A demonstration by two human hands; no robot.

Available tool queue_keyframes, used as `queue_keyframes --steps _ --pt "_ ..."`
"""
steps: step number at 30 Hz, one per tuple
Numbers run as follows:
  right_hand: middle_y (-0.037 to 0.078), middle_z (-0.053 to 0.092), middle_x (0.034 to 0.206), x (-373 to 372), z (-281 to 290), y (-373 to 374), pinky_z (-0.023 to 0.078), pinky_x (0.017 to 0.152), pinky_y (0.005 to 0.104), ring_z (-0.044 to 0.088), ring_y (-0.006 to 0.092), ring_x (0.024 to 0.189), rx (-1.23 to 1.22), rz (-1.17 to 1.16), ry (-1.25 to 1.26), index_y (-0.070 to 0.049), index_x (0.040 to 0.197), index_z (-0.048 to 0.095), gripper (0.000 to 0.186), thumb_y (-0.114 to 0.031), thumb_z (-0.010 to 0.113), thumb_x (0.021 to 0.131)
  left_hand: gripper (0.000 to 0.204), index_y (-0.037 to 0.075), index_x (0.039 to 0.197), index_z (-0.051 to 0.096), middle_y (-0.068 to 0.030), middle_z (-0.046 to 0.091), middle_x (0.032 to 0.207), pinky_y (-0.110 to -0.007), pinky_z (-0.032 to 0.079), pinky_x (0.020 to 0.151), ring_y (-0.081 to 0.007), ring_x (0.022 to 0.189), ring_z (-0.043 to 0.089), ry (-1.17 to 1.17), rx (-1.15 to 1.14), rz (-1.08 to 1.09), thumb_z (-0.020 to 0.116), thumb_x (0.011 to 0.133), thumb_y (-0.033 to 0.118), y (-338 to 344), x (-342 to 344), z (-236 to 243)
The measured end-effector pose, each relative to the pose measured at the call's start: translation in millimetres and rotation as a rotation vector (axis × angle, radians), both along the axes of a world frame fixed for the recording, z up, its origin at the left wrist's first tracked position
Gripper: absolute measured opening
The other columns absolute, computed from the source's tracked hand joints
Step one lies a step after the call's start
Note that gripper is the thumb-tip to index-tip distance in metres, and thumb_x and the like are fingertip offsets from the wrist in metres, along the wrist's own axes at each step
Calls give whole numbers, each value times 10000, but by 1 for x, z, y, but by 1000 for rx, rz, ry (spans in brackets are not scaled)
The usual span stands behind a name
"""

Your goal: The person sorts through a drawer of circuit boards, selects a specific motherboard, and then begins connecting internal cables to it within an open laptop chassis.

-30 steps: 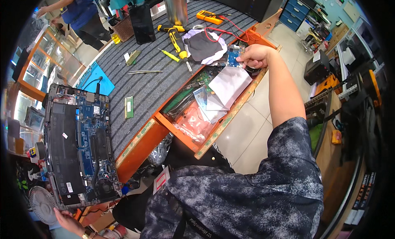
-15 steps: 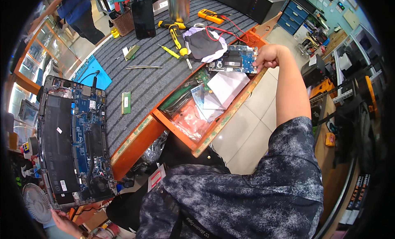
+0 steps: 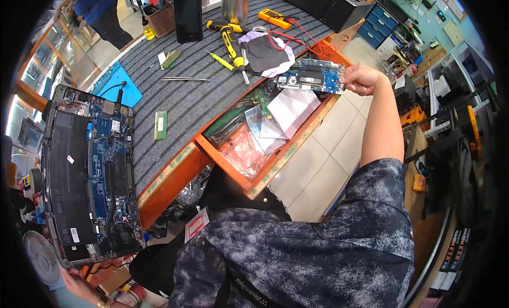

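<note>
My right hand [image 3: 365, 79] pinches the right end of a blue circuit board [image 3: 331, 81]. The board hangs over the far end of the open wooden drawer [image 3: 275, 175], with its left part close to the table edge. In the drawer lie white papers [image 3: 293, 111], a green board and pinkish clear plastic bags [image 3: 244, 151]. At lower left, my left hand [image 3: 79, 286] has its fingers closed at the near corner of an opened laptop base [image 3: 71, 181] with bared battery and mainboard; some fingers are hidden.
On the grey striped mat are a memory module [image 3: 160, 125], tweezers [image 3: 185, 79], screwdrivers [image 3: 231, 45], a dark and white cloth [image 3: 268, 53] and a yellow multimeter [image 3: 274, 18] with leads. A black phone [image 3: 187, 19] stands behind. Another person [image 3: 101, 14] stands at upper left.
My right hand has moved right, drawing the circuit board slightly toward the drawer's outer edge. The left hand stays at the laptop's corner. The whole view has shifted a little.
</note>
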State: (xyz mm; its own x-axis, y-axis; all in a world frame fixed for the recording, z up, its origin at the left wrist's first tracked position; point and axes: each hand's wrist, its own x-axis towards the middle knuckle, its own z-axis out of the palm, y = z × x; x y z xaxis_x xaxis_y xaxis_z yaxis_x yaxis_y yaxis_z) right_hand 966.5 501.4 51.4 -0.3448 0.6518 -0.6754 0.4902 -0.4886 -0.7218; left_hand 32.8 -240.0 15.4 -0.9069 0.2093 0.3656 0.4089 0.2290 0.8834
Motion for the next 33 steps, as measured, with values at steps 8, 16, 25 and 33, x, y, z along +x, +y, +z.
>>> queue_keyframes --steps 8,16,25,33 --pt "112 739 681 41 -18 -24 368 310 247 610 144 387 -22 -55 165 0 845 702 297 -161 769 1086 357 -2 1275 755 28 607 913 -242 383 659 -49 767 496 -10 -19 -29 600 1228 316 -4 -4 -5" --pt "129 743 681 40 -18 -32 369 300 251 625 163 391 27 -121 187 7 823 700 313 -152 766 1085 353 -2 1247 749 34 581 857 -245 368 642 -58 737 487 3 25 -5 596 1230 315 19 22 -2" --pt "132 718 662 36 -29 -32 396 296 292 632 208 403 5 -172 410 -1 882 676 286 -164 693 1117 353 9 1244 753 55 533 781 -246 322 608 -42 671 428 -29 -7 6 593 1232 324 9 15 -11" --pt "128 722 679 29 -38 -34 439 303 312 624 220 400 28 -57 550 -8 941 696 281 -214 635 1121 341 13 1228 763 53 541 797 -252 311 614 -47 678 414 -43 33 -22 604 1227 315 -1 4 -12"
